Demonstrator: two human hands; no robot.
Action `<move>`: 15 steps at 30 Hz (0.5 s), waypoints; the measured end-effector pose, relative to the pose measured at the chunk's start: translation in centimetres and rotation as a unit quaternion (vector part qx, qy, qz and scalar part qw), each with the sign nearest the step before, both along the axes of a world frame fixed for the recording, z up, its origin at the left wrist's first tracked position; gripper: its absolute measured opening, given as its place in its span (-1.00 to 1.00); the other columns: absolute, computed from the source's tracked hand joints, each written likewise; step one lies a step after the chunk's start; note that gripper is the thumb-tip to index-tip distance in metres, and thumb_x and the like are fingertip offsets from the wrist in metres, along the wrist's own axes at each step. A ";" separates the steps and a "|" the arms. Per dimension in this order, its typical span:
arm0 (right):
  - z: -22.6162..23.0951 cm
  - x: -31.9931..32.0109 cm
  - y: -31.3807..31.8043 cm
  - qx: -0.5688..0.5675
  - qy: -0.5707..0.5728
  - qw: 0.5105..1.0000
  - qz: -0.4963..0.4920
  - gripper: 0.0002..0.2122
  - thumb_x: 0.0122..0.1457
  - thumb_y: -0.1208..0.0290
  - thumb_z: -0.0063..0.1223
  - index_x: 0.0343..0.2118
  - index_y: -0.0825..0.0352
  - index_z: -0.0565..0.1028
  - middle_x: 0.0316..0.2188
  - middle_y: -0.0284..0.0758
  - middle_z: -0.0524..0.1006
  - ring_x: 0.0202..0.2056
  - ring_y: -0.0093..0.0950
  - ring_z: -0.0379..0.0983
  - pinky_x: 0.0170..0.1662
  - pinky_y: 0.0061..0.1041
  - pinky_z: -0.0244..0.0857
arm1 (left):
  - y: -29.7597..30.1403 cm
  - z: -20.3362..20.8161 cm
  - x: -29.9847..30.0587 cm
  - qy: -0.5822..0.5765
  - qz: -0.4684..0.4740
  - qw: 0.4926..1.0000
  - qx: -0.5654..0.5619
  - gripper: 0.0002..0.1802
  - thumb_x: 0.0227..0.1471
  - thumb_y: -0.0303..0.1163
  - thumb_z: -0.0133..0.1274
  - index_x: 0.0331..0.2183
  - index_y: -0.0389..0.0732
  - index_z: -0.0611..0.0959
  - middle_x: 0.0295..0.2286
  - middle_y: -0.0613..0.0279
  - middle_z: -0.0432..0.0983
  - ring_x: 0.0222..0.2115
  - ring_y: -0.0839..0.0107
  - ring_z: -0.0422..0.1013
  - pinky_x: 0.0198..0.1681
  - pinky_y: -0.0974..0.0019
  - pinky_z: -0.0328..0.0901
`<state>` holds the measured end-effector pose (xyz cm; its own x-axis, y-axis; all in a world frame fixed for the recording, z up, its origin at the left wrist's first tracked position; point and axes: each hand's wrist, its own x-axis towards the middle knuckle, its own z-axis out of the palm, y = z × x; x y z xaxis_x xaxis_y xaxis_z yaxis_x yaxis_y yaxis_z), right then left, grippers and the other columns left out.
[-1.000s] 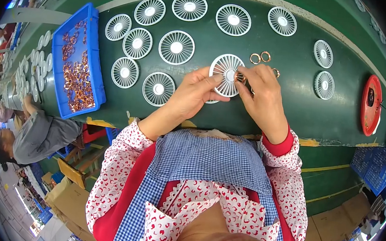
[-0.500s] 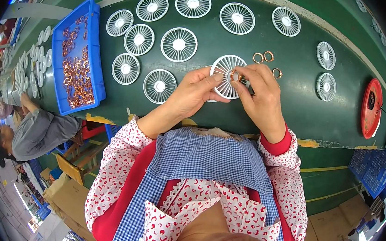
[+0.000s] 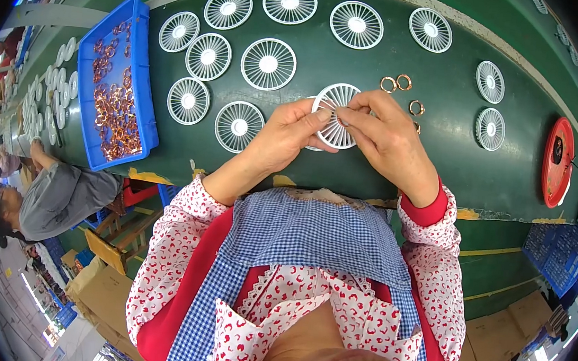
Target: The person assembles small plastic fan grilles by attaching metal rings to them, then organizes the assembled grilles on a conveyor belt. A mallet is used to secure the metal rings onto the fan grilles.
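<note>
My left hand [image 3: 286, 135] grips a white spoked wheel-shaped disc [image 3: 336, 136] by its left rim, thumb on top, tilted above the green table. My right hand [image 3: 391, 143] is closed in a pinch at the disc's hub. The copper-coloured ring in those fingers is almost wholly hidden by them now. Part of another white rim [image 3: 308, 100] shows behind my left hand. Close beyond my right hand lie several loose copper rings [image 3: 417, 108].
Several more spoked discs [image 3: 268, 64] lie spread over the green table [image 3: 437, 83]. At the left stands a blue tray [image 3: 144, 107] of copper rings, at the right a red dish [image 3: 556, 180] with a dark item. A co-worker [image 3: 64, 204] sits at the far left.
My right fingertips have moved left with the copper ring onto the disc's hub, so the ring no longer shows clearly. The disc has shifted slightly left in my left hand.
</note>
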<state>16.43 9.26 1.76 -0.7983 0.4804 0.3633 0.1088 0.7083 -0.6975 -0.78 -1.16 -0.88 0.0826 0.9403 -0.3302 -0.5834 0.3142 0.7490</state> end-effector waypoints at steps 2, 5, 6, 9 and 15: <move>-0.1 -0.2 -0.2 -0.051 0.012 0.998 -0.021 -0.80 -0.04 0.64 0.18 -0.29 0.37 0.56 -0.36 -0.25 0.46 -0.36 -0.32 0.46 -0.36 -0.40 0.36 | 0.0 -0.1 -0.4 0.002 -0.004 1.000 0.005 -0.64 0.28 -0.30 -0.14 -0.05 -0.38 0.49 -0.20 0.15 0.52 -0.21 0.43 0.49 -0.19 0.36 0.49; -0.2 -0.4 -0.9 -0.032 0.008 0.995 -0.095 -0.80 -0.04 0.64 0.18 -0.29 0.38 0.56 -0.38 -0.24 0.45 -0.37 -0.33 0.45 -0.37 -0.42 0.36 | 0.0 -0.1 -0.4 0.010 -0.003 1.000 0.012 -0.63 0.28 -0.29 -0.14 -0.05 -0.38 0.49 -0.20 0.15 0.52 -0.22 0.44 0.49 -0.20 0.36 0.49; -0.4 -0.4 -0.9 -0.032 0.009 0.995 -0.096 -0.80 -0.04 0.64 0.18 -0.29 0.38 0.56 -0.38 -0.24 0.45 -0.37 -0.33 0.45 -0.37 -0.42 0.36 | 0.0 -0.1 -0.4 0.016 0.001 1.000 0.014 -0.63 0.28 -0.29 -0.14 -0.05 -0.38 0.49 -0.21 0.15 0.52 -0.22 0.44 0.49 -0.20 0.36 0.49; -0.6 -0.4 -0.6 0.000 0.026 0.998 -0.056 -0.80 -0.04 0.63 0.19 -0.28 0.39 0.56 -0.39 -0.24 0.45 -0.38 -0.33 0.45 -0.37 -0.42 0.36 | -0.1 -0.2 -0.6 0.013 -0.003 1.000 0.013 -0.64 0.28 -0.29 -0.14 -0.05 -0.38 0.49 -0.21 0.16 0.52 -0.22 0.44 0.49 -0.19 0.36 0.48; -0.6 -0.2 -0.3 0.029 0.030 0.999 -0.007 -0.78 -0.06 0.66 0.20 -0.28 0.40 0.56 -0.40 -0.24 0.44 -0.38 -0.33 0.45 -0.39 -0.43 0.37 | -0.2 -0.1 -0.3 0.104 -0.013 0.994 0.023 -0.66 0.28 -0.31 -0.13 -0.05 -0.35 0.49 -0.22 0.18 0.52 -0.22 0.49 0.46 -0.20 0.38 0.48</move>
<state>16.20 8.98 1.16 -0.7676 0.4680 0.4379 0.0783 0.7466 -0.6607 -1.09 -1.32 -1.01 0.0406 0.9536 -0.2984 -0.4062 0.2886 0.8670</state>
